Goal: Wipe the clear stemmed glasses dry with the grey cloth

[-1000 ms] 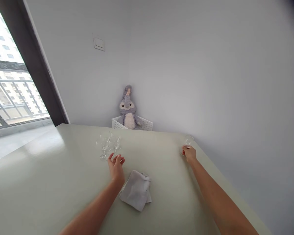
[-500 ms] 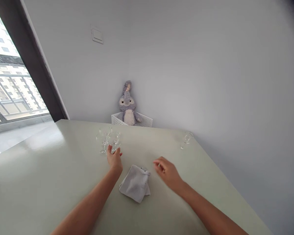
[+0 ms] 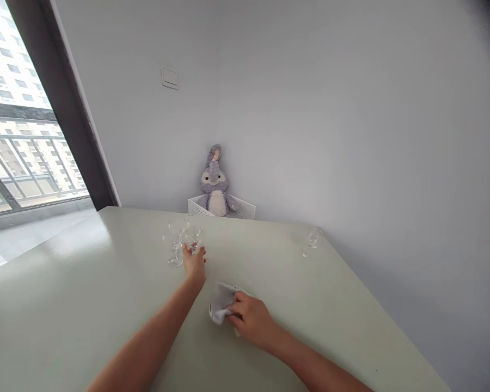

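Note:
My left hand (image 3: 195,262) is closed round the lower part of a clear stemmed glass (image 3: 193,233), whose bowl shows above the fingers. Right beside it stand other clear stemmed glasses (image 3: 175,242); their outlines overlap, so I cannot tell them fully apart. Nearer to me, my right hand (image 3: 249,318) pinches a light grey cloth (image 3: 222,302), which is bunched up and partly hidden under the fingers. Another clear glass (image 3: 313,237) is at the table's far right corner.
The pale green table (image 3: 118,305) has its far edge along the grey wall. Behind that edge a grey plush toy (image 3: 217,201) sits in a white perforated basket (image 3: 245,211). A dark-framed window (image 3: 71,109) is on the left.
My right hand has come down and left onto the grey cloth and gripped it, crumpling it. My left hand has closed on a glass. The view has tilted slightly.

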Tool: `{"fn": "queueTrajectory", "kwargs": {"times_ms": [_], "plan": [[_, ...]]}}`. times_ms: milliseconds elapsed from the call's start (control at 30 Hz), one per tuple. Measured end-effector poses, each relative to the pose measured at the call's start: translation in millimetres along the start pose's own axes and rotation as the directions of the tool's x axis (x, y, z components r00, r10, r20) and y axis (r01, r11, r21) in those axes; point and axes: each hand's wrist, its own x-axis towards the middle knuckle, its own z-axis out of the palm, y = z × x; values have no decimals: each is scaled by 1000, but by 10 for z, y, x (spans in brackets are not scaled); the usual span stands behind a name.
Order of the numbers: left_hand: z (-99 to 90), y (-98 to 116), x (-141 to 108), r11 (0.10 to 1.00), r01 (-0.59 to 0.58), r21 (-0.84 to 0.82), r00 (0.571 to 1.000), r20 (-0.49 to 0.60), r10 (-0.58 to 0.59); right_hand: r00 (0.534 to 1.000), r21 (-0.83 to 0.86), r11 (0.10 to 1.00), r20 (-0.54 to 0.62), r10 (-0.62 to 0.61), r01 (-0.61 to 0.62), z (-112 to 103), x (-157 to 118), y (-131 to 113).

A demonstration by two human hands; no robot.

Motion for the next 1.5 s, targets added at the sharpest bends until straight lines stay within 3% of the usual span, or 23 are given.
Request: {"fn": "queueTrajectory", "kwargs": {"times_ms": [67,167,233,267,333,467,567,633,733,800,933,1033,1100,1133,1200,1267,1300,1333,1367,1433,1500], "plan": [[12,20,-25,1000,13,13,1000,16,-13,990,402,912,-68,123,-86,-136,17,68],[14,30,-145,998,-13,57,998,64,9,944,858,504,-79,320,-100,-290,31,201],[10,31,-259,990,-90,105,989,123,77,904,971,239,-73,422,-33,-363,25,279],[9,35,-318,980,-147,135,979,159,125,880,988,153,-86,467,15,-394,19,306],[4,51,-426,940,-271,205,947,234,222,831,991,79,-131,540,105,-447,3,329],[-6,108,-596,819,-475,322,861,364,356,774,971,145,-238,587,189,-503,-29,251],[1,126,-707,708,-599,374,785,449,426,753,930,321,-338,564,177,-462,-46,131],[12,112,-780,645,-665,377,729,515,450,778,870,478,-383,498,122,-394,-54,53],[18,68,-864,578,-726,372,666,589,458,875,790,612,-320,364,34,-273,-56,-14],[6,44,-893,514,-771,375,619,630,469,929,793,608,-205,309,-28,-207,-51,-4],[-29,41,-909,367,-886,283,444,746,497,956,861,478,28,293,-172,-139,-20,106],[-32,65,-930,418,-889,186,397,768,502,949,931,331,45,311,-152,-145,23,173],[-21,85,-950,546,-835,69,410,740,533,932,989,126,31,362,-81,-177,51,193],[-12,93,-958,627,-779,-2,448,698,559,917,999,6,26,399,-31,-198,62,200],[8,107,-962,783,-607,-135,603,565,564,880,978,-194,27,474,74,-240,71,214],[33,113,-948,901,-372,-221,765,477,433,841,942,-304,44,539,146,-264,67,232],[46,112,-937,941,-233,-246,814,481,327,825,929,-334,60,562,161,-266,64,240],[59,111,-924,962,-81,-262,829,518,211,812,921,-354,80,578,162,-261,61,245],[70,110,-912,960,79,-269,807,583,97,802,917,-369,103,588,153,-250,60,245],[84,115,-892,891,369,-265,688,723,-70,794,915,-385,146,590,118,-213,59,224],[83,134,-879,814,528,-243,572,810,-129,808,925,-374,167,565,70,-168,55,178]]}}
